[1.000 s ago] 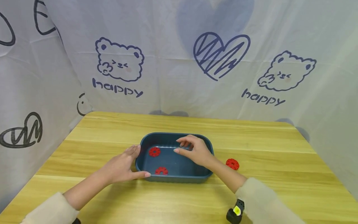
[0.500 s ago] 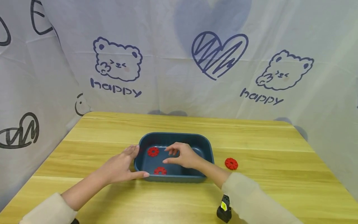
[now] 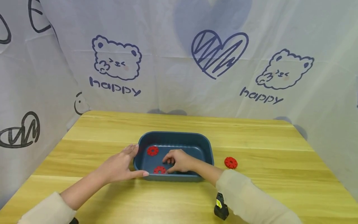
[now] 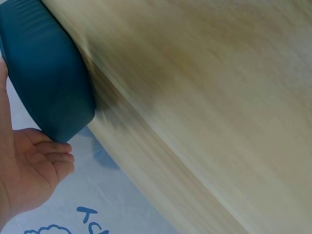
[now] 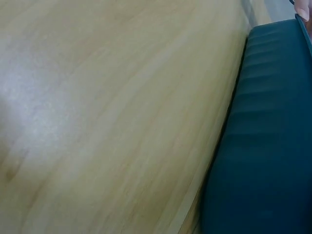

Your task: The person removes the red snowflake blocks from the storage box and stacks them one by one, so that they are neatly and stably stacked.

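A dark blue rectangular bin (image 3: 179,177) stands on the wooden table in the head view. My left hand (image 3: 118,166) rests against its left end, thumb along the front rim and fingers on the left wall. Inside the bin, my right hand (image 3: 180,161) has its fingers loosely bent and its thumb down at a red notched plastic disc (image 3: 159,169) near the front wall. No grip on that disc shows. Another red notched disc (image 3: 152,151) lies on the bin floor at the back left. The right wrist view shows mostly the bin's outer wall (image 5: 263,131).
Outside the bin, to its right, a third red disc (image 3: 231,162) lies on the wooden table (image 3: 268,186). Behind the table hangs a white cloth (image 3: 173,84) with bear and heart drawings. A black wrist device (image 3: 221,207) hangs below the right sleeve.
My right hand has moved left and toward the front inside the bin, lowering to the front red disc. The left hand has stayed at the bin's left end.
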The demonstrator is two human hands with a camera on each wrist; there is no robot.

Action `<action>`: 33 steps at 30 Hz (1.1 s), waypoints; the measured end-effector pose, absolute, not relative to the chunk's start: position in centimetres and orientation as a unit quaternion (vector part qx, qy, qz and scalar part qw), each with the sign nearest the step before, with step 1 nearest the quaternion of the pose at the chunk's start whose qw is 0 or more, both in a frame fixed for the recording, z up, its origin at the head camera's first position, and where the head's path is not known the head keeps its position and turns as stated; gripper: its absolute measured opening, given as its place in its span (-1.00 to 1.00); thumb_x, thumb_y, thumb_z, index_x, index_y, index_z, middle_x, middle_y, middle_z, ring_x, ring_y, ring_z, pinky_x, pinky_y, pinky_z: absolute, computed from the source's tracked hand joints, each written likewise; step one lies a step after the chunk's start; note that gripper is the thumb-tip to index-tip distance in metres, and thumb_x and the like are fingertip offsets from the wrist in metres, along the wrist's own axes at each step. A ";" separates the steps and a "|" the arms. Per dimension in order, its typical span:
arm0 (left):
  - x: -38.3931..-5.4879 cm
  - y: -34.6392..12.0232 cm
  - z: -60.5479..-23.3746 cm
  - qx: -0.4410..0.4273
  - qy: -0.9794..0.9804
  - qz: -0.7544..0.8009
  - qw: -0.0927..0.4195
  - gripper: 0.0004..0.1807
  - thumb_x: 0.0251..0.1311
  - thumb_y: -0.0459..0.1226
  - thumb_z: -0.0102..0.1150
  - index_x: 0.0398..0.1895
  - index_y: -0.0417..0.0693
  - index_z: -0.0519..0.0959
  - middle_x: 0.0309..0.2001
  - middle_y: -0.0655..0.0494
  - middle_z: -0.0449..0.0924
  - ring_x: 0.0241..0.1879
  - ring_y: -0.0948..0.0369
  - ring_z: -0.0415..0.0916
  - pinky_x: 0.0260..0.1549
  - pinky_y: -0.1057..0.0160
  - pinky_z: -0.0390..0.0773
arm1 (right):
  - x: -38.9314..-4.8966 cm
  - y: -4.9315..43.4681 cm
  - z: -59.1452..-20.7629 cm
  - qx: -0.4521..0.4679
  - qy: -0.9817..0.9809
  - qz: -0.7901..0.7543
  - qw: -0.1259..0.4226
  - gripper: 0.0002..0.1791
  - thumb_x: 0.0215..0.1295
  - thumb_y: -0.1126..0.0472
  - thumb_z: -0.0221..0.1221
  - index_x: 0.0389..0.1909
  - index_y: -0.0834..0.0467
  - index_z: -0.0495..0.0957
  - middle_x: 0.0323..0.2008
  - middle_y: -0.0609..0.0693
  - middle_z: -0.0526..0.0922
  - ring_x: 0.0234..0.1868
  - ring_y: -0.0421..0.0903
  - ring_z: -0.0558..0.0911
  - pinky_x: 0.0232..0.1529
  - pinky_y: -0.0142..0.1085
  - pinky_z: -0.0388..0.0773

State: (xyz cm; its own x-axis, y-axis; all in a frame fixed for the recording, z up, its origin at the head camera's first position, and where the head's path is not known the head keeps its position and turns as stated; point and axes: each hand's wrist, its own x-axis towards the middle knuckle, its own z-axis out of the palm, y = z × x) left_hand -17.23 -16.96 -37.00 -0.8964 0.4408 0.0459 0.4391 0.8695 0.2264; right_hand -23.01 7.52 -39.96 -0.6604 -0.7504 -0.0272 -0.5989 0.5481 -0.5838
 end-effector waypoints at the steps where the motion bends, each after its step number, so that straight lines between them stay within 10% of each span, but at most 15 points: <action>1: -17.3 -17.0 -37.0 0.228 0.967 0.116 0.003 0.11 -0.04 0.34 0.09 0.30 -0.43 0.19 0.31 -0.38 0.17 0.30 -0.26 0.15 -0.01 -0.17 0.47 | -23.0 7.4 -40.0 -0.393 0.869 -0.269 0.136 -0.67 0.00 0.27 0.37 -0.17 0.27 0.62 -0.39 0.05 0.53 -0.42 -0.23 0.39 -0.36 -0.55 0.37; 33: -17.2 -16.9 -36.8 0.228 0.967 0.115 0.012 0.13 -0.03 0.35 0.07 0.32 -0.44 0.16 0.32 -0.39 0.15 0.30 -0.27 0.14 0.03 -0.19 0.43 | -22.8 6.7 -40.1 -0.385 0.877 -0.273 0.089 -0.77 -0.07 0.28 0.40 -0.36 0.26 0.63 -0.37 0.04 0.57 -0.36 -0.16 0.51 -0.32 -0.53 0.44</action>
State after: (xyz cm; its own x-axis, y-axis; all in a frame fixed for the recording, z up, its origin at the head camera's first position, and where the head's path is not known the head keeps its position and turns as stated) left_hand -17.21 -16.89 -36.82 -0.8958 0.4435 0.0293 0.4379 0.8695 0.2285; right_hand -22.83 6.66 -40.06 -0.6881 -0.7235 0.0542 -0.6266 0.5550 -0.5472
